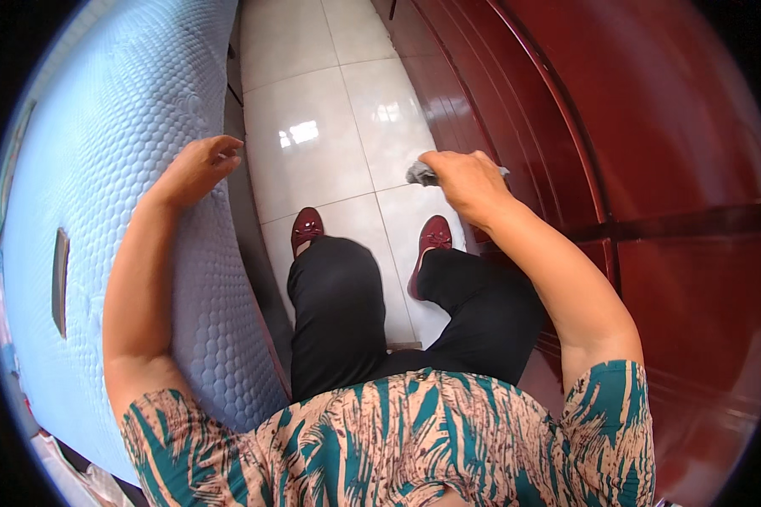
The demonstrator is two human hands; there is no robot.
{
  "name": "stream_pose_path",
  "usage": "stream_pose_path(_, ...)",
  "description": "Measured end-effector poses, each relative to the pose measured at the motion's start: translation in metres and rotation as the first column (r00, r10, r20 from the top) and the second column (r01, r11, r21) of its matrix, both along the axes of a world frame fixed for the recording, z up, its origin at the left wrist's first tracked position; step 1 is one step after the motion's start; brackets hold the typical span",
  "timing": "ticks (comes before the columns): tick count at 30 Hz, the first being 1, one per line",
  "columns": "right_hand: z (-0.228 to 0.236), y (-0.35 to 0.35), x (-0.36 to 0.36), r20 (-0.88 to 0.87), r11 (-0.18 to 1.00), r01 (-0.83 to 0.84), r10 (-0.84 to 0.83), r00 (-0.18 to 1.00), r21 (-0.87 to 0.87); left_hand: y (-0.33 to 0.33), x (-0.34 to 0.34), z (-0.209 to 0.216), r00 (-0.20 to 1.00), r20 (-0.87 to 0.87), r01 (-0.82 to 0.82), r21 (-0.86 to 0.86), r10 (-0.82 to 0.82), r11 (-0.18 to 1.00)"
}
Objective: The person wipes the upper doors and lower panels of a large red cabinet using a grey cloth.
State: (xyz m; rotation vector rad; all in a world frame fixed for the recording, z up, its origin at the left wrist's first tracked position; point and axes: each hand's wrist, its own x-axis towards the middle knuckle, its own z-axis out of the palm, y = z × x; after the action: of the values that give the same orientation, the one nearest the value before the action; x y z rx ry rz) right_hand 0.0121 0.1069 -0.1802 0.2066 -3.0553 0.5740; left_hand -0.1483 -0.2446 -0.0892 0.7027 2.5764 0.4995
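Right fingers (437,159) clenched around grey cloth (420,174) beside red cabinet (685,135), contents hidden; left fingers (221,147) released, loosely curled.

No lettering, label, number or sign can be read anywhere in this view.

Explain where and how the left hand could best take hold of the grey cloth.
Probably best: pinch the grey cloth by its bunched left end, coming from the left; that end juts out of the right hand, which covers the middle.

Rag (421,173) — matt cloth (rough-looking); panels (676,110) smooth, glossy.
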Motion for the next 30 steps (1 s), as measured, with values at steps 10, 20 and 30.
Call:
stream_pose_path(10, 0.021, 0.029, -0.006, -0.348, 0.997, 0.043, -0.017, 0.937, 0.069, -0.026, -0.021, -0.009, 0.996, -0.089, 0.016, -0.062, -0.021, 0.998)
stream_pose_path(20, -0.051, 0.069, 0.053, 0.193, 0.509, -0.158, -0.016, 0.981, 0.846, 0.001, 0.003, 0.008, 0.994, 0.099, 0.042, 0.049, -0.047, 0.998)
stream_pose_path(30, -0.083, 0.069, 0.02, 0.47, 0.571, -0.391, 0.01, 0.882, 0.722, 0.016, 0.023, 0.037, 0.957, 0.263, 0.087, 0.134, -0.119, 0.987)
